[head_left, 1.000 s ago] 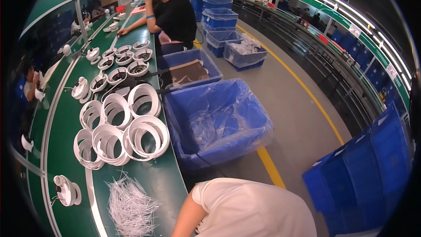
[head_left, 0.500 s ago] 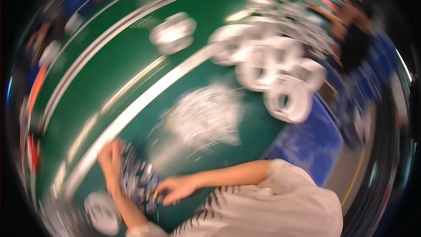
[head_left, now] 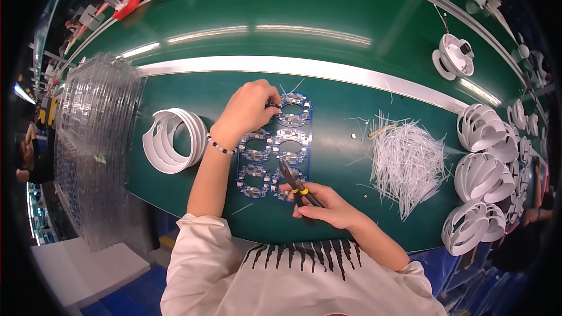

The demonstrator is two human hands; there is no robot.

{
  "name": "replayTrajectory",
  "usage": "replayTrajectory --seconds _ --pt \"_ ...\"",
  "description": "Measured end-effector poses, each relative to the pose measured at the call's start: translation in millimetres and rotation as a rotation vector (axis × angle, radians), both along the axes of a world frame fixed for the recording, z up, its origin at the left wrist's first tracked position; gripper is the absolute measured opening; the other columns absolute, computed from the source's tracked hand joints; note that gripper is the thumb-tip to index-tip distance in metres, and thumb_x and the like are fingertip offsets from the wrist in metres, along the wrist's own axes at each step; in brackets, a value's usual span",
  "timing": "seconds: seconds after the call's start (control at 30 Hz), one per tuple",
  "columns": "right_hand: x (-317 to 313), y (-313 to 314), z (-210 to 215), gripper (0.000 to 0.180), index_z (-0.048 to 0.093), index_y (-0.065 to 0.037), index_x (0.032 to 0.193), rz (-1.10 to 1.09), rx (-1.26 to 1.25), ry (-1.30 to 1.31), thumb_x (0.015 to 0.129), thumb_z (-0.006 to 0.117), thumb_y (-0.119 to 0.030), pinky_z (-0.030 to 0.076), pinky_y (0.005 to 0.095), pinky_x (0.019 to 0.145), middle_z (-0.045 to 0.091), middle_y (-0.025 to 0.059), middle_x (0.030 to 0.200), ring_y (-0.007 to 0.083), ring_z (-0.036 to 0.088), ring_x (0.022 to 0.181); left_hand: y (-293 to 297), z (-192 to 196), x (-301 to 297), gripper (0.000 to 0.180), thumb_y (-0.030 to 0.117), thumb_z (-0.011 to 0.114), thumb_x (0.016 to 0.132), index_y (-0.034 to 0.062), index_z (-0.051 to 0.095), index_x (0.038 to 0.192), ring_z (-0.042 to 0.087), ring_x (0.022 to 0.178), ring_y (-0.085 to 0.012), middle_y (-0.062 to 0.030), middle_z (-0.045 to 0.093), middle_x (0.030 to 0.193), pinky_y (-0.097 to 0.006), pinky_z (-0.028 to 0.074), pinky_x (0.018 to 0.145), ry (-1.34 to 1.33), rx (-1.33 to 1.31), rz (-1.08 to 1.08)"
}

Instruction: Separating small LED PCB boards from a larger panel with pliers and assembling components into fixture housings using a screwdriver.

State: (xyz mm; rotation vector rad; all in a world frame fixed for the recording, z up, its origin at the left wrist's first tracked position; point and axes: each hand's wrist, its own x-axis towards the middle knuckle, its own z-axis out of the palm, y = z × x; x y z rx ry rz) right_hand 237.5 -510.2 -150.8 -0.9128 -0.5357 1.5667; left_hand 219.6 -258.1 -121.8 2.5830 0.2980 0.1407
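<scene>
A panel of blue circuit boards [head_left: 291,153], made of several joined rings, lies on the green table in front of me. My left hand [head_left: 249,111] is closed at the panel's far left corner, its thumb and fingers pinching the board there; the hand covers part of that corner. My right hand [head_left: 328,206] holds a pair of cutting pliers [head_left: 295,182] with black and yellow handles. The pliers' jaws point up and left over the near right rings of the panel. Whether the jaws touch the board I cannot tell.
White nested plastic rings [head_left: 175,140] stand left of the panel, beside stacked clear trays [head_left: 96,140]. To the right lies a heap of thin white strips [head_left: 407,167], with more white ring parts [head_left: 483,175] beyond. A white housing [head_left: 456,55] sits past the metal rail [head_left: 351,76].
The view has swung round and is now sharp; it was blurred. My left hand still rests at the panel, its fingers now bent over the far corner. The pliers now show plainly in my right hand.
</scene>
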Motion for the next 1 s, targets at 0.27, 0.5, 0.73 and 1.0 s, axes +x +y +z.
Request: replayTrajectory --seconds 0.27,0.5,0.73,1.0 --pt "5 3 -1 0.053 0.037 -0.002 0.129 -0.015 0.003 0.018 0.082 0.057 -0.013 0.043 0.0209 0.057 0.048 0.0027 0.099 0.0096 0.053 0.082 -26 -14 -4 0.022 0.018 0.072 0.066 0.0019 0.058 0.063 0.056 0.068 -0.0259 -0.0097 0.054 0.079 -0.035 0.046 0.06 -0.11 0.165 0.255" --pt "2 3 -1 0.051 0.037 -0.001 0.128 -0.011 0.02 0.016 0.083 0.056 -0.014 0.042 0.0202 0.057 0.053 0.0029 0.087 0.0087 0.054 0.08 -39 -22 -3 0.018 0.012 0.066 0.07 -0.0037 0.058 0.074 0.057 0.076 -0.0295 -0.0136 0.054 0.082 -0.039 0.048 0.064 -0.105 0.274 0.333" --pt "4 4 -1 0.05 0.037 -0.001 0.128 0.02 -0.019 -0.003 0.083 0.056 -0.014 0.041 0.02 0.056 0.054 0.0028 0.085 0.0083 0.053 0.08 -39 -16 1 0.016 0.008 0.064 0.07 -0.0057 0.057 0.074 0.057 0.068 -0.0358 -0.0187 0.054 0.081 -0.04 0.048 0.064 -0.118 0.136 0.29" --pt "1 3 -5 0.05 0.037 -0.001 0.128 -0.028 0.017 -0.038 0.083 0.056 -0.014 0.042 0.0208 0.058 0.053 0.0022 0.088 0.0082 0.054 0.081 -43 -18 2 0.014 0.004 0.065 0.069 -0.0065 0.057 0.075 0.057 0.077 -0.0338 -0.0177 0.056 0.084 -0.038 0.047 0.069 -0.129 0.224 0.292"
